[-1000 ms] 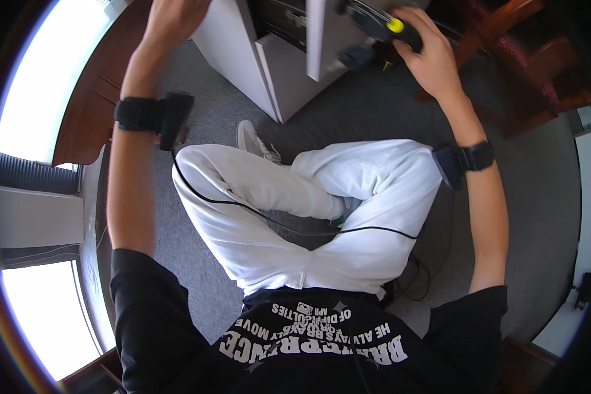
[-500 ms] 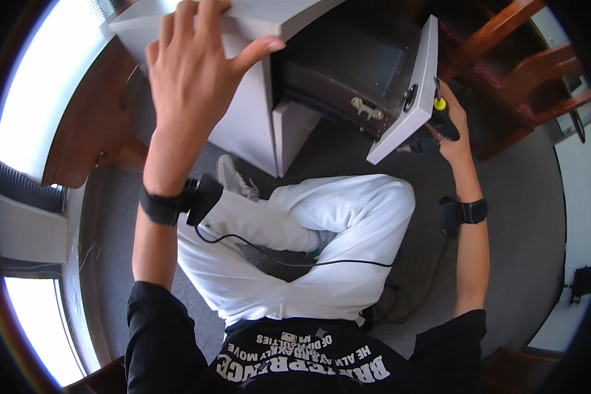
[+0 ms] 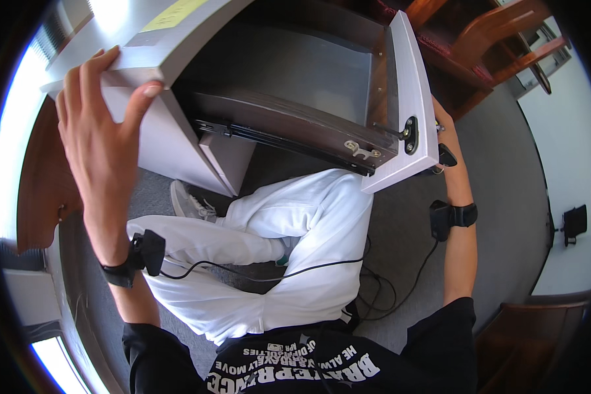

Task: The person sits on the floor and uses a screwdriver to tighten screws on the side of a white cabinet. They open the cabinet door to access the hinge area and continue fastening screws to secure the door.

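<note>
Left hand (image 3: pixel 102 134) on smooth grey panel (image 3: pixel 171 39)

white drawer unit (image 3: pixel 177 141), tilted, dark interior

Daylight enters from the left rim, where the window (image 3: pixel 10 151) is blown out to white with a blue fringe. The left hand (image 3: pixel 102 125) is evenly lit and sharp. The cabinet (image 3: pixel 289 85) interior lies in deep shadow, its pale panels bright. Glare whitens the wall at the right. Fisheye distortion bends straight edges toward the rim; a black vignette closes the corners. No motion blur.
</note>
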`<state>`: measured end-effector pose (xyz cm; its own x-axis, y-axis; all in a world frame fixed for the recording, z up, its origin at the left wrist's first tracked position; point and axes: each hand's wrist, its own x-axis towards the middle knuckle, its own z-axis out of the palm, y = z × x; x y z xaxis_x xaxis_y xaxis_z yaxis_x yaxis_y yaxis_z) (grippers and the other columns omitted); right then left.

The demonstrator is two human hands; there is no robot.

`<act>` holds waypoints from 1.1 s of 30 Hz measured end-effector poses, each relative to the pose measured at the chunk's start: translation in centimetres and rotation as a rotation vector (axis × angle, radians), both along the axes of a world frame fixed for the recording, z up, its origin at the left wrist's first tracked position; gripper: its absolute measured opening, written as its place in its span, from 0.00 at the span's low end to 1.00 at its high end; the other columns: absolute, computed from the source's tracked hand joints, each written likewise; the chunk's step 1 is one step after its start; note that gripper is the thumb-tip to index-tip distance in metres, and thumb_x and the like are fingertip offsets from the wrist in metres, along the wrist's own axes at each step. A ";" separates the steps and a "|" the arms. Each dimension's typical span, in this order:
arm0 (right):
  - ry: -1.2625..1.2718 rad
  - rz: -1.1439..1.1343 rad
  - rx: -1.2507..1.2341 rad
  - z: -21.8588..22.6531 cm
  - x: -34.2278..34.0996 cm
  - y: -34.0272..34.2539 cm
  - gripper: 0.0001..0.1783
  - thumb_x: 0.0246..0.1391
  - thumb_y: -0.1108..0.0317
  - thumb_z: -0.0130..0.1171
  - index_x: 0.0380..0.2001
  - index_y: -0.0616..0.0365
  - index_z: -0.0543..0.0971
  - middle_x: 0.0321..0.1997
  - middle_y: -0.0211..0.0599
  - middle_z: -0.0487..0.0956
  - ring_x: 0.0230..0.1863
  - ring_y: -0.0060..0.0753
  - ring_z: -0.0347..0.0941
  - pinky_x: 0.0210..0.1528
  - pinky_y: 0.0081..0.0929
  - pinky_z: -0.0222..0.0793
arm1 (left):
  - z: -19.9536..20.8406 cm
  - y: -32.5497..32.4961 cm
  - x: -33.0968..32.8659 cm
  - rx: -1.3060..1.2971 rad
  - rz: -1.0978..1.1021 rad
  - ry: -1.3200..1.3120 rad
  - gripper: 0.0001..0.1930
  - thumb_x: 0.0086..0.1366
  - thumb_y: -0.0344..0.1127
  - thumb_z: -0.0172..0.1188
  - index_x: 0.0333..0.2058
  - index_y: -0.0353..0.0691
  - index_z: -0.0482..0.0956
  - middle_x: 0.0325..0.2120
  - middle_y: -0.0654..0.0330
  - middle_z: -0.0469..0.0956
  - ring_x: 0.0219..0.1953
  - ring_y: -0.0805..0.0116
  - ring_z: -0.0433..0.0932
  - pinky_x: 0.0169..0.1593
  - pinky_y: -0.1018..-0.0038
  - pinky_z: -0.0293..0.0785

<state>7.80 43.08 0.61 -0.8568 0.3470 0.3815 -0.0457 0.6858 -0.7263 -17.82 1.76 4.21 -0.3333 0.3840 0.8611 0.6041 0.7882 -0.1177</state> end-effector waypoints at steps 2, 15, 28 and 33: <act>0.028 0.030 0.044 0.2 1.0 0.4 0.37 0.37 0.82 0.72 0.56 0.63 0.77 0.67 0.40 0.73 0.63 0.37 0.70 0.67 0.32 0.61 | -0.2 -0.4 -0.4 -0.015 0.037 -0.024 0.37 0.62 0.71 0.57 0.57 0.47 0.74 0.53 0.57 0.75 0.55 0.55 0.72 0.57 0.53 0.72; -0.013 -0.108 0.052 1.4 4.4 -0.4 0.31 0.42 0.82 0.65 0.54 0.60 0.79 0.65 0.38 0.74 0.53 0.30 0.75 0.58 0.30 0.68 | -2.5 -1.9 -3.2 0.057 -0.083 -0.144 0.27 0.69 0.61 0.49 0.64 0.65 0.71 0.63 0.56 0.70 0.66 0.52 0.67 0.64 0.37 0.64; 0.120 -0.149 -0.272 2.2 12.2 -16.4 0.47 0.62 0.26 0.40 0.59 0.63 0.74 0.63 0.55 0.71 0.63 0.49 0.69 0.60 0.40 0.67 | -1.7 -0.1 1.0 0.175 -0.183 -0.168 0.27 0.71 0.56 0.52 0.64 0.54 0.71 0.64 0.53 0.70 0.65 0.54 0.69 0.66 0.46 0.65; -0.002 0.158 -0.169 1.8 7.8 -20.6 0.56 0.53 0.19 0.41 0.68 0.54 0.65 0.70 0.62 0.59 0.70 0.56 0.60 0.63 0.47 0.64 | -1.6 -0.8 12.0 0.314 -0.735 -0.761 0.35 0.67 0.60 0.59 0.59 0.33 0.71 0.55 0.44 0.75 0.58 0.54 0.75 0.59 0.54 0.71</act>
